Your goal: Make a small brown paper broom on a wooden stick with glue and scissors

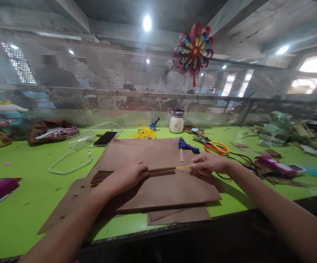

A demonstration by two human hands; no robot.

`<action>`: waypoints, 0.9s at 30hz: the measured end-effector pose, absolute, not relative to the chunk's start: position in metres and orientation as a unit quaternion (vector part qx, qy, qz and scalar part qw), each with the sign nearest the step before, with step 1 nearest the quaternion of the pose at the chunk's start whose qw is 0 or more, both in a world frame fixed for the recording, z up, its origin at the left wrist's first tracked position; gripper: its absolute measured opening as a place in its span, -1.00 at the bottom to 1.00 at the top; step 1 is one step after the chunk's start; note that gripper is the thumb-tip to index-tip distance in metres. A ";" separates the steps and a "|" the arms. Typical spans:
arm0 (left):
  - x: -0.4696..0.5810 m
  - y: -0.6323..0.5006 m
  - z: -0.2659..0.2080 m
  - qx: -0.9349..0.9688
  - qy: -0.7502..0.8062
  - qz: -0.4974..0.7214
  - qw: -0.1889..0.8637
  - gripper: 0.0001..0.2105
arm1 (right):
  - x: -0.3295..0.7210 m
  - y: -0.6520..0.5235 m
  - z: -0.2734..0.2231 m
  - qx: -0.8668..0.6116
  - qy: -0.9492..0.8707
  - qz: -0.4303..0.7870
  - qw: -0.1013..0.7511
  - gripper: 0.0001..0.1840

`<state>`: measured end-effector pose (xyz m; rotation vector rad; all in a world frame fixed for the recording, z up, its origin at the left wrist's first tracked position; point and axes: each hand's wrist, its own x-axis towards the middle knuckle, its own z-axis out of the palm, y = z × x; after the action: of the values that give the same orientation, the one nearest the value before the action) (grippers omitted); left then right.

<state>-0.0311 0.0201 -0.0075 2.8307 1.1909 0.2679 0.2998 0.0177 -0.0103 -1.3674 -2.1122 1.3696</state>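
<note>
My left hand [131, 176] is closed over one end of a narrow rolled strip of brown paper [162, 170], pressing it near the stack below. From the strip's right end runs a thin yellow cord [182, 167], which the fingers of my right hand [205, 163] pinch. Under both hands lies a stack of large brown paper sheets [169, 193]. Beside my left wrist is a bundle of folded brown strips [100, 176], partly hidden by the arm. A blue glue gun [188, 146] with a white stick rests on the sheets, just behind my right hand.
A phone [106, 138], a white cable [65, 171], a tangle of yellow cord [145, 132] and a white jar [176, 121] stand behind the stack. To the right lie scissors [217, 147], a purple device [277, 165] and paper scraps. Mesh panels [114, 80] rise at the back.
</note>
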 end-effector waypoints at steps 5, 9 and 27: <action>-0.030 0.020 -0.010 0.913 0.398 0.088 0.003 -0.68 | 0.315 0.017 0.009 -0.540 -0.778 0.305 0.098 -0.54; -0.028 0.020 -0.010 0.912 0.401 0.087 0.013 -0.67 | 0.317 0.015 0.023 -0.622 -0.773 0.081 0.093 -0.61; -0.031 0.032 -0.019 0.917 0.389 0.092 -0.001 -0.61 | 0.175 0.026 -0.027 -0.352 -0.918 -0.011 0.183 -0.75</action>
<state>-0.0310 0.0321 -0.0193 2.8813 1.2220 0.2900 0.1751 0.0262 -0.0267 -0.9925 -2.5895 -0.0309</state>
